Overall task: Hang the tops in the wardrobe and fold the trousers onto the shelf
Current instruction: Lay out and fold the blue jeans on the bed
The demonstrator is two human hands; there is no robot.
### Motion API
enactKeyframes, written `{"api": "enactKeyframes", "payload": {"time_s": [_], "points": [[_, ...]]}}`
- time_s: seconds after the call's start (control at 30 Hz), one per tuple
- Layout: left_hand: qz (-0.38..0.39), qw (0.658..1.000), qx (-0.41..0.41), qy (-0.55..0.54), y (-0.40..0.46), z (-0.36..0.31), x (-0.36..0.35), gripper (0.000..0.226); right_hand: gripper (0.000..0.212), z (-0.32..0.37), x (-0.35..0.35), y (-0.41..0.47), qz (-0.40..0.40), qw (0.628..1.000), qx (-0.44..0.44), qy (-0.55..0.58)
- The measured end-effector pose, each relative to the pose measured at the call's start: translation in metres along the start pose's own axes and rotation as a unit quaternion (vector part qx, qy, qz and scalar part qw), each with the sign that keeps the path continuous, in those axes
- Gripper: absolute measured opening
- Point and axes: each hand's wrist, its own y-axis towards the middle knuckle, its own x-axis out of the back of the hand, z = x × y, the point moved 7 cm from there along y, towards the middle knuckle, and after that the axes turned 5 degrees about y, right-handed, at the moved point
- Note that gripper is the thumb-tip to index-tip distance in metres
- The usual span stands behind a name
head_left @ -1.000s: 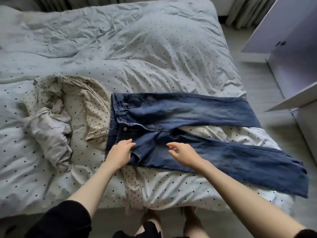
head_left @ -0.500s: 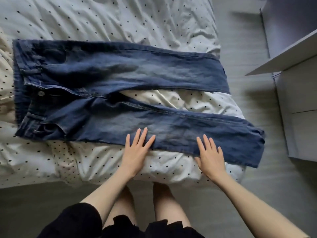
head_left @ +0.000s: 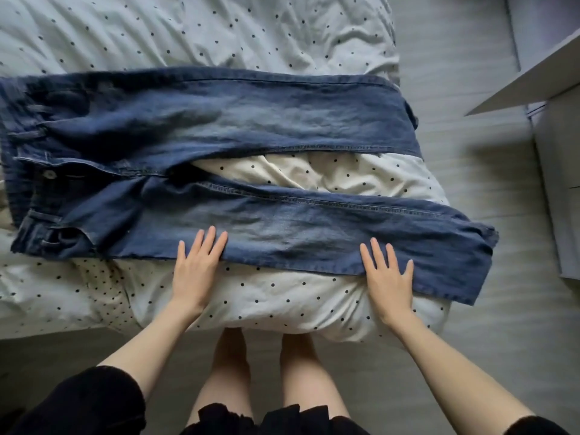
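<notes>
One pair of jeans (head_left: 219, 171) lies flat on the bed (head_left: 219, 32), front up, its long axis running left-right across the view: waistband at the far left, hems at the right near the bed's end. The two legs are spread in a narrow V with a strip of dotted duvet showing between them. The near leg (head_left: 314, 233) is the one closest to the person; the far leg (head_left: 251, 120) lies beyond it, well apart at the hems and joined at the crotch.

Left hand (head_left: 196, 268) rests flat, fingers straight and together, fingertips on the near edge of the near leg around its thigh part, palm on the duvet. It grips nothing. Right hand (head_left: 387, 277) is also flat, fingers spread, lying on the near edge of the same leg closer to the hem, holding nothing (both look like pressing or smoothing, not pinching).

Judgement: the step in hand is the lengthwise fold, near leg over far leg. That turns on the jeans lying directly ahead of both hands, with the fold line parallel to the bed edge. Both hands are equally near; the right covers the hem end, the left the thigh end.

Count: one pair of jeans, two hands, one bed. No tops are clearly in view. Right of the bed stands a pale cabinet (head_left: 558, 189) with an open door (head_left: 527, 80), probably the wardrobe (no shelf is visible).
</notes>
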Motion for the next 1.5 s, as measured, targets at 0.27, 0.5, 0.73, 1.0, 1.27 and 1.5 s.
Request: {"api": "enactKeyframes", "payload": {"time_s": [0.27, 0.5, 0.73, 1.0, 1.27, 1.5], "points": [[-0.133, 0.988, -0.019, -0.077, -0.013, 0.006, 0.054, 0.047, 0.033, -0.030, 0.065, -0.009, -0.092, 0.981, -0.009, 0.173], [-0.216, 0.975, -0.030, -0.049, 0.044, 0.021, 0.159, 0.043, 0.015, -0.044, 0.182, 0.041, -0.186, 0.979, -0.013, 0.087], [-0.225, 0.972, 0.064, -0.024, 0.187, 0.061, 0.221, 0.036, 0.035, -0.026, 0.298, 0.165, -0.289, 0.953, -0.035, 0.080], [-0.171, 0.984, 0.051, -0.005, 0.166, 0.067, 0.145, 0.054, 0.055, 0.076, 0.211, 0.181, -0.104, 0.976, 0.043, 0.186], [-0.210, 0.969, 0.099, 0.083, 0.115, 0.145, 0.143, 0.065, 0.050, 0.153, 0.212, 0.176, -0.101, 0.966, 0.098, 0.217], [-0.215, 0.960, 0.176, 0.046, 0.065, 0.235, 0.139, 0.053, 0.053, 0.269, 0.264, 0.170, -0.163, 0.945, 0.267, 0.094]]}}
